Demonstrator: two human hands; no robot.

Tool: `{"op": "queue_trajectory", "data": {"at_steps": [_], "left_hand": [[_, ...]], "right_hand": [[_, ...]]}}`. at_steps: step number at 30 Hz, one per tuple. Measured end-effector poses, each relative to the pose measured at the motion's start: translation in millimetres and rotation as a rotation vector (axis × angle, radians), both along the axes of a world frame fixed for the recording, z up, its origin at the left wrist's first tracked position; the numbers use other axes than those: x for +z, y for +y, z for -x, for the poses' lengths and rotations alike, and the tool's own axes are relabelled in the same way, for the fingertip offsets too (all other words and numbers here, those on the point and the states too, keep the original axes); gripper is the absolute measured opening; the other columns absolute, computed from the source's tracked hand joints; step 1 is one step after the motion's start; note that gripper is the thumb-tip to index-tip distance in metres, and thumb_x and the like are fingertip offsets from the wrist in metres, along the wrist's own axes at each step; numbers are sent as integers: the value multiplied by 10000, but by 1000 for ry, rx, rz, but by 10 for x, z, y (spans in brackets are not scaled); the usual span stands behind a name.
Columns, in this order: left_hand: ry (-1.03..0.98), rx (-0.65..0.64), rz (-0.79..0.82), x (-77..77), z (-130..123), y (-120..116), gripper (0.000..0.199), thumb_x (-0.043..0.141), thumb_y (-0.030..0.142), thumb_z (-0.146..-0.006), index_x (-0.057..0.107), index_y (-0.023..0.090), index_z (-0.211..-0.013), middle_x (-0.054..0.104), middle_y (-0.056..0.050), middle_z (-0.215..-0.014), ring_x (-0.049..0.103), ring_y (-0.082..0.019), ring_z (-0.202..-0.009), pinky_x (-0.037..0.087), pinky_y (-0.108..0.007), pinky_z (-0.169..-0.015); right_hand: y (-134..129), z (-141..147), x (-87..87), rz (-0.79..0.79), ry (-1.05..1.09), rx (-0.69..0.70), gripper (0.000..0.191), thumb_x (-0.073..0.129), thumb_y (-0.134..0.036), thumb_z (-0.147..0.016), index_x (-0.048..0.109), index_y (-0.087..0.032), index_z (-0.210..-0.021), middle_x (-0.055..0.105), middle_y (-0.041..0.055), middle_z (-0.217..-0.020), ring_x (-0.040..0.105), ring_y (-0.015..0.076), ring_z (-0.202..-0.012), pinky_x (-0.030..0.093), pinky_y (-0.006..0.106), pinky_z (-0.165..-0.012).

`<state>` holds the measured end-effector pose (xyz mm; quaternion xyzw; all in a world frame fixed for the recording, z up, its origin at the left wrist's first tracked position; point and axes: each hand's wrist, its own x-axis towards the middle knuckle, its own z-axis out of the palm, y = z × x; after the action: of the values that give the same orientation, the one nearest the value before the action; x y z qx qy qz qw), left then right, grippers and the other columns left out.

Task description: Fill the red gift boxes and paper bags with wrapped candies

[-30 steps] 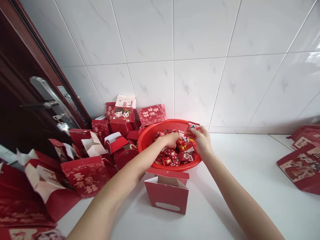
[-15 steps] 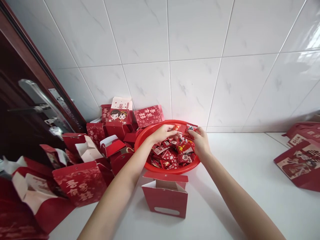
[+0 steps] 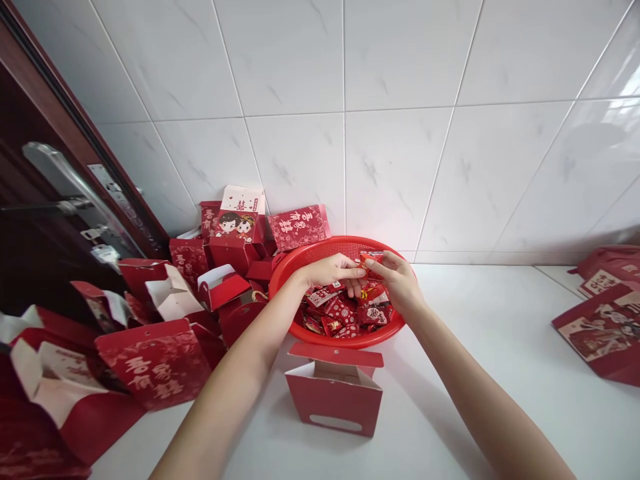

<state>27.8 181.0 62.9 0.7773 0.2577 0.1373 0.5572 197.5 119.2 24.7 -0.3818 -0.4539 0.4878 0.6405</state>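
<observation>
My left hand (image 3: 334, 272) and my right hand (image 3: 399, 281) meet above the far part of a red plastic basket (image 3: 286, 272). Wrapped candies (image 3: 371, 260) in red and orange packets are pinched between my right thumb and fingers, and the left fingertips close on the near left edge of them. How many packets are there is partly hidden by the fingers. Below lie several loose red candy packets (image 3: 341, 311) in the basket. Directly in front of the basket stands an open red gift box (image 3: 335, 400), its top flap raised.
Several red gift boxes (image 3: 155, 367), many with open tops, crowd the left side beside a dark door with a metal handle (image 3: 75, 180). Another printed box (image 3: 300, 228) leans on the tiled wall. A red printed bag (image 3: 603, 327) is at the right on the white tabletop (image 3: 480, 333).
My hands have come together over the basket. The separate packets they held apart are now close together at the right fingertips. The view has shifted slightly.
</observation>
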Motion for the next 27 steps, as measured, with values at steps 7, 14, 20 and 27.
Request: {"op": "queue_trajectory", "data": {"at_steps": [7,14,20,27], "left_hand": [[105,106,-243,-114,14,126,179,691,309,-838,776,152,-844,780,-54,-835,706,-200,-792,546,-293,-771],[640,250,-640,-243,-29,151,369,770,229,-743,748,223,-1111,749,-54,-1157,687,-260,-1077,525,-281,-869],[750,261,-763,-280,-239,56,343,720,104,-736,755,275,-1032,740,-47,-1174,669,-275,-1143,518,-312,-921],[706,631,-766,-201,-102,219,244,522,134,-910,658,148,-1111,707,-179,-1190,666,-325,-1113,511,-375,-869]], "right_hand": [[17,-21,-12,6,164,-164,367,900,-420,-601,673,-206,-796,725,-2,-803,678,171,-737,569,312,-681],[37,-14,-18,10,272,-230,406,921,-427,-559,640,-215,-762,723,-2,-769,682,185,-721,573,326,-665],[60,-26,-47,-14,242,-225,381,907,-427,-599,624,-212,-736,682,-29,-710,659,157,-676,557,303,-648],[27,-6,-1,8,275,-226,344,894,-383,-608,650,-206,-775,704,-22,-712,666,156,-646,570,299,-623]]}}
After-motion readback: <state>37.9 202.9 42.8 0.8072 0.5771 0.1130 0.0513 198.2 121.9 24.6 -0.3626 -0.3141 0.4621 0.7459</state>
